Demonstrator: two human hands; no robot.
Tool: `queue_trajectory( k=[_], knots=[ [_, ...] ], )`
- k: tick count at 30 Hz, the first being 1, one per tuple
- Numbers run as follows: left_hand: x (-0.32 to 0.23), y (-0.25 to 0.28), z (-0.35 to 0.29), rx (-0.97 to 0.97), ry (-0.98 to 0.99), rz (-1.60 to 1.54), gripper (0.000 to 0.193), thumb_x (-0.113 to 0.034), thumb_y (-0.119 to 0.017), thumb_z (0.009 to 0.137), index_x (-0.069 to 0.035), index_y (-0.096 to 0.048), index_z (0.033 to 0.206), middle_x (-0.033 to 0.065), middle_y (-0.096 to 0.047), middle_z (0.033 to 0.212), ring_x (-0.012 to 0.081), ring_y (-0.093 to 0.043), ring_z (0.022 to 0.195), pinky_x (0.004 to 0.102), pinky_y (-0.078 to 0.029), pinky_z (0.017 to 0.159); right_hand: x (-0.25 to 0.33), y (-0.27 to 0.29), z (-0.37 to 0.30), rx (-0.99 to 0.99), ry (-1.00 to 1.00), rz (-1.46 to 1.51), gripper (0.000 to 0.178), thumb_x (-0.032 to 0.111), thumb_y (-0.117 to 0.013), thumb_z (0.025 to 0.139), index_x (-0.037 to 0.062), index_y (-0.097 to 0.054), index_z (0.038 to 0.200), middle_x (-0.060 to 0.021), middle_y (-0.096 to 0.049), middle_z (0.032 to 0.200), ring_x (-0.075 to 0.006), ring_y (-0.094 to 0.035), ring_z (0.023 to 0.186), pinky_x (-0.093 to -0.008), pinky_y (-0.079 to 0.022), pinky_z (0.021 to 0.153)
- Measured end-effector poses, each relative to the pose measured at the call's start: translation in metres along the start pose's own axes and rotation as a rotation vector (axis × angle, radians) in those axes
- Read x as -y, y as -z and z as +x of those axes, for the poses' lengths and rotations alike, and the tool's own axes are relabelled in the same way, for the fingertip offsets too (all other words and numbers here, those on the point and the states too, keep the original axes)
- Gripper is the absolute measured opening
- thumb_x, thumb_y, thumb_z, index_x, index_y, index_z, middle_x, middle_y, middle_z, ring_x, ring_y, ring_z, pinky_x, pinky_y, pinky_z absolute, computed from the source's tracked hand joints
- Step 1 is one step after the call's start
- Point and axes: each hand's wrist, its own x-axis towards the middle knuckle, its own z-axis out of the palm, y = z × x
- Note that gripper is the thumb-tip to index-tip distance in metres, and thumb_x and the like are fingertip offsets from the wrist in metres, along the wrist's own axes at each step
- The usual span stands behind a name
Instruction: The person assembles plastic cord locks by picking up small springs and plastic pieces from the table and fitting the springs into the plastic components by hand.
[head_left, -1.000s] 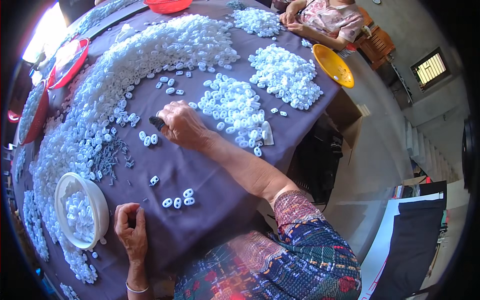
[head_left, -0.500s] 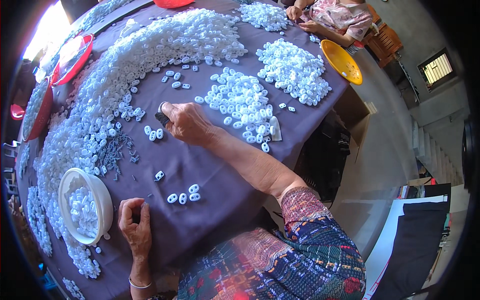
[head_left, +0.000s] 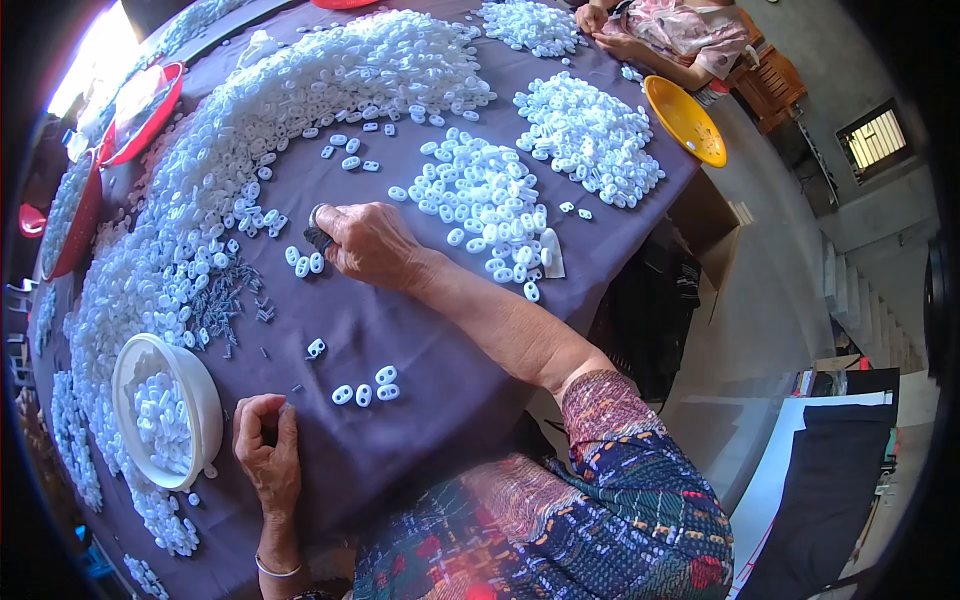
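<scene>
- Purple cloth covers the bench (head_left: 430,330), and white plastic oval pieces lie over it in heaps and loose clusters.
- The right hand (head_left: 372,243) reaches out over the middle of the cloth, fingers closed around a small dark tool (head_left: 318,237) whose tip presses down on the cloth.
- Just left of that tool sit two white pieces (head_left: 305,263), side by side and close to the fingertips.
- The left hand (head_left: 266,450) rests near the bench's near edge, curled loosely with thumb and forefinger pinched together; what they pinch is too small to tell.
- A row of three white pieces (head_left: 365,390) lies just right of the left hand, with a single piece (head_left: 316,348) a little above them.
- A white bowl (head_left: 165,410) partly filled with white pieces stands just left of the left hand.
- Small grey pins (head_left: 225,310) are scattered between the bowl and the big heap (head_left: 250,130) that curves across the far left of the bench.
- A yellow dish (head_left: 685,120) sits at the far right edge, near another person's arms (head_left: 640,45).
</scene>
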Motion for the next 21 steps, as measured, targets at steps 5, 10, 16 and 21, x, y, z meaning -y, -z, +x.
queue_trajectory(
  k=[5, 10, 16, 21],
  knots=[
    [0.0010, 0.0000, -0.0005, -0.008, -0.017, -0.005, 0.009, 0.004, -0.059, 0.081, -0.001, -0.054, 0.087, 0.0021, -0.048, 0.082, 0.0096, -0.048, 0.074, 0.0209, -0.040, 0.068, -0.0004, -0.0014, 0.0000, 0.017, -0.004, -0.005, 0.013, 0.006, -0.059, 0.068, 0.0029, -0.051, 0.077, -0.0137, -0.060, 0.066, -0.0319, -0.063, 0.067, -0.0413, -0.050, 0.057],
    [-0.0007, 0.0004, 0.0003, 0.001, -0.012, 0.010, 0.009, 0.004, -0.059, 0.081, -0.001, -0.054, 0.087, 0.0020, -0.048, 0.082, 0.0096, -0.048, 0.075, 0.0211, -0.040, 0.069, -0.0009, -0.0022, -0.0004, 0.007, 0.000, 0.010, 0.014, 0.007, -0.060, 0.068, 0.0031, -0.051, 0.077, -0.0135, -0.060, 0.066, -0.0320, -0.063, 0.068, -0.0416, -0.050, 0.058],
    [-0.0002, 0.0008, -0.0003, -0.001, -0.005, 0.009, 0.009, 0.004, -0.059, 0.081, -0.001, -0.054, 0.087, 0.0017, -0.048, 0.082, 0.0092, -0.048, 0.074, 0.0206, -0.040, 0.068, -0.0006, -0.0036, -0.0003, 0.010, -0.014, 0.011, 0.014, 0.007, -0.061, 0.068, 0.0034, -0.051, 0.077, -0.0131, -0.060, 0.066, -0.0317, -0.063, 0.068, -0.0413, -0.049, 0.058],
    [0.0024, -0.0005, 0.0000, 0.002, -0.002, 0.008, 0.010, 0.004, -0.059, 0.081, -0.001, -0.054, 0.087, 0.0014, -0.048, 0.082, 0.0088, -0.048, 0.074, 0.0203, -0.040, 0.068, -0.0016, -0.0032, -0.0011, 0.020, -0.019, -0.004, 0.014, 0.007, -0.061, 0.068, 0.0041, -0.050, 0.076, -0.0123, -0.059, 0.065, -0.0310, -0.063, 0.067, -0.0408, -0.050, 0.058]
  ],
)
